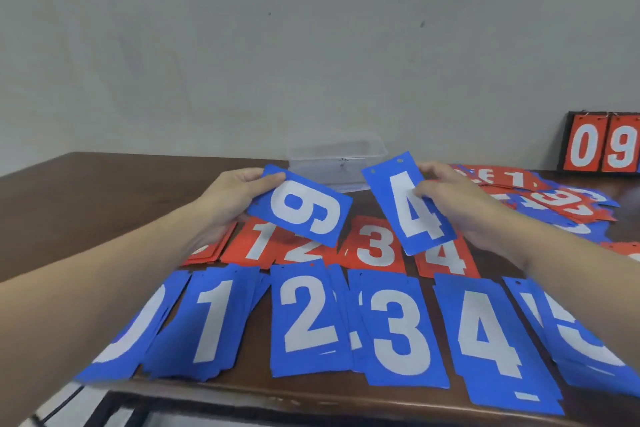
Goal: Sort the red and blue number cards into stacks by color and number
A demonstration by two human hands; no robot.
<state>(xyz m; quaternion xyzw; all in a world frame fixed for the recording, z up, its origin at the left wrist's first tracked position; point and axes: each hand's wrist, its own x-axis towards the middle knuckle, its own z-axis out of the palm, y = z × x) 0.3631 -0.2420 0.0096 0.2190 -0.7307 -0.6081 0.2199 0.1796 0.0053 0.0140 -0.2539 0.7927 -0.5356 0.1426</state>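
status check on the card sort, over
Left hand grips blue 9 card; right hand pinches blue 4 card. Both held above red row. Blue 4 stack near edge, nothing blocking it.

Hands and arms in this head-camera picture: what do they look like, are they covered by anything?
Both are a person's bare forearms and hands. The left hand and right hand wear no gloves, and no sleeves show up to the picture's edge. No rings, watch, bands or markings are visible. Nails look short and unpainted, though the picture is slightly blurred.
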